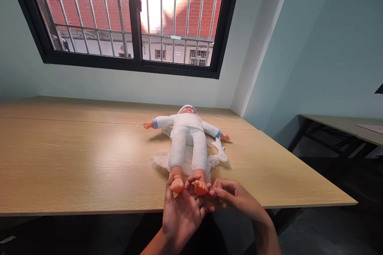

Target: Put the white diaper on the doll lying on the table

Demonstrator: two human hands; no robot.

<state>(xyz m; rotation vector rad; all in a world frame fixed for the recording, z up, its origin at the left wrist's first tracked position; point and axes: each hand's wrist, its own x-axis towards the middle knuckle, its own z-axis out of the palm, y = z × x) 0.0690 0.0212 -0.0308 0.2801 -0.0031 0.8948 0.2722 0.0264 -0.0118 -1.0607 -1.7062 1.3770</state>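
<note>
Your left hand (pixel 183 213) is turned palm up at the near edge of the table, its thumb and fingers curled around the ankles and feet of a baby doll with a white cloth body and peach plastic limbs (pixel 187 121). Your right hand (pixel 239 197) is just beside it, thumb and forefinger pinched together next to your left fingertips; you cannot tell from this view whether anything thin is caught between them. The doll lies on its back, soles toward you and head pointing away, legs slightly parted and arms spread wide. Its sleeves end in pale blue cuffs (pixel 155 123), and a white cap with dark markings (pixel 193 108) covers the head. Crumpled under its body and legs is a thin white sheet (pixel 161 160), bunching out on both sides. The doll's feet stand in front of some of your left fingers and hide them. All around spreads a light wood-grain tabletop (pixel 98 167). Beyond it, a black-framed window with metal bars (pixel 136 63) shows a red brick wall (pixel 197 12) outside, and to the right stands a second, dark-legged table (pixel 338 121)
</note>
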